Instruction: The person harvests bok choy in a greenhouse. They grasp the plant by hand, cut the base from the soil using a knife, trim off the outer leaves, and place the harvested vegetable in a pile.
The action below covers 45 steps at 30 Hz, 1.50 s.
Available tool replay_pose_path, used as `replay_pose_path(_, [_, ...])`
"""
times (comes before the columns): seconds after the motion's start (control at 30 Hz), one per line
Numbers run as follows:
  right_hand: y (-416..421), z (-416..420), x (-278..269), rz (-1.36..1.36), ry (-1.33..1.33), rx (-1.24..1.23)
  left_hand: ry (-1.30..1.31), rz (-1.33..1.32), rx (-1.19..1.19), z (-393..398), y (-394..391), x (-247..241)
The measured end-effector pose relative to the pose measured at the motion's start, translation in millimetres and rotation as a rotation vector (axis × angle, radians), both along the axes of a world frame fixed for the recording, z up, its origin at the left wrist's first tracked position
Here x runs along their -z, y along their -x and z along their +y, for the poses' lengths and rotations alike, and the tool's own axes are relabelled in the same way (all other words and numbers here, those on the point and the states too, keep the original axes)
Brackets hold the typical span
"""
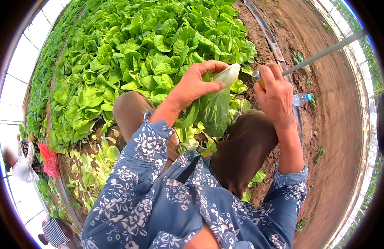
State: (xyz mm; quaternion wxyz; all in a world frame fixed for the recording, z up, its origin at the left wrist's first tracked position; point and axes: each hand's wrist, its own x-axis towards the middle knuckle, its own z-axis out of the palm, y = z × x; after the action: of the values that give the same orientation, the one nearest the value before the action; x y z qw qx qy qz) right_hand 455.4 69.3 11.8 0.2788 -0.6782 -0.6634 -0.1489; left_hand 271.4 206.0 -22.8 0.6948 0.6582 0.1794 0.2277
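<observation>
My left hand [192, 84] grips a head of leafy greens [215, 115], its white stem base [230, 73] tilted up to the right and its leaves hanging down between my knees. Thumb and fingers close around the stalks just below that base. To the right, my right hand [274, 93] is wrapped round a small tool with a yellow handle and a metal end [257, 76]. No blade can be made out. A short gap separates the tool from the stem base.
Dense leafy greens [142, 46] grow ahead and left. Pale loose leaves [89, 171] lie at lower left. A dark hose [266, 29], a bottle [301, 99] and a grey pole [326, 51] are at right. At far left are two people [25, 168] [56, 232] and a red bag [49, 160].
</observation>
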Motion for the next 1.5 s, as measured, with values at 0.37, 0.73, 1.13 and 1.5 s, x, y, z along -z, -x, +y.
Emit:
replay_pose_path(0.37, [15,-4,0,0.004,0.062,-0.041,0.126,-0.036,0.014,-4,10,-20])
replay_pose_path(0.73, [20,-13,2,0.004,0.007,-0.042,0.139,-0.023,0.057,-14,15,-27])
replay_pose_path(1.13, [-20,-28,-6,1.100,-0.067,-0.008,-0.088,-0.070,0.024,-17,24,-54])
replay_pose_path(1.5, [-24,-4,-27,0.607,0.038,0.060,-0.030,-0.208,-0.027,18,6,-20])
